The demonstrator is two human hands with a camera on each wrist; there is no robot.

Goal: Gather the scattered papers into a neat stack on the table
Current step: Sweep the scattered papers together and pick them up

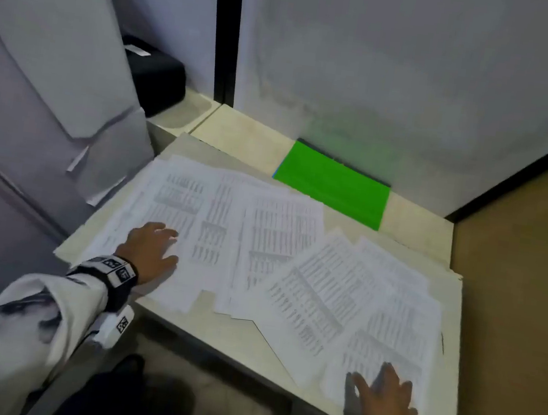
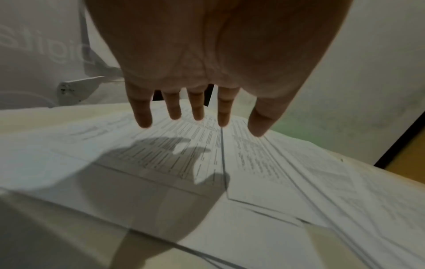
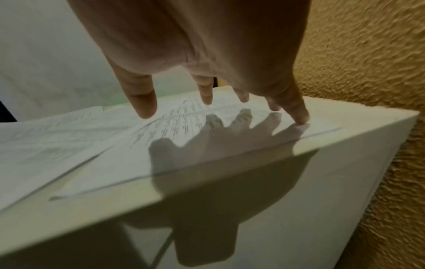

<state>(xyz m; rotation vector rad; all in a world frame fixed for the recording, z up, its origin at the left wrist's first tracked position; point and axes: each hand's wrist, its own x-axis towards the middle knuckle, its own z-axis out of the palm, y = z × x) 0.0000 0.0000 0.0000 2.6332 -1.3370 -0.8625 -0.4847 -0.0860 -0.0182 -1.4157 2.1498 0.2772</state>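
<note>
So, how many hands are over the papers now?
2. The left hand is over the papers near the table's left edge; the right hand is over sheets at the near right corner. Both have spread fingers.

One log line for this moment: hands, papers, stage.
stage: gathering not begun | left hand: open, over white printed papers | right hand: open, little fingertip on papers | papers: scattered, overlapping on beige table

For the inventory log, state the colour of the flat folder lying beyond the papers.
Bright green flat folder, with a thin blue edge; clearest in the head view.
</note>
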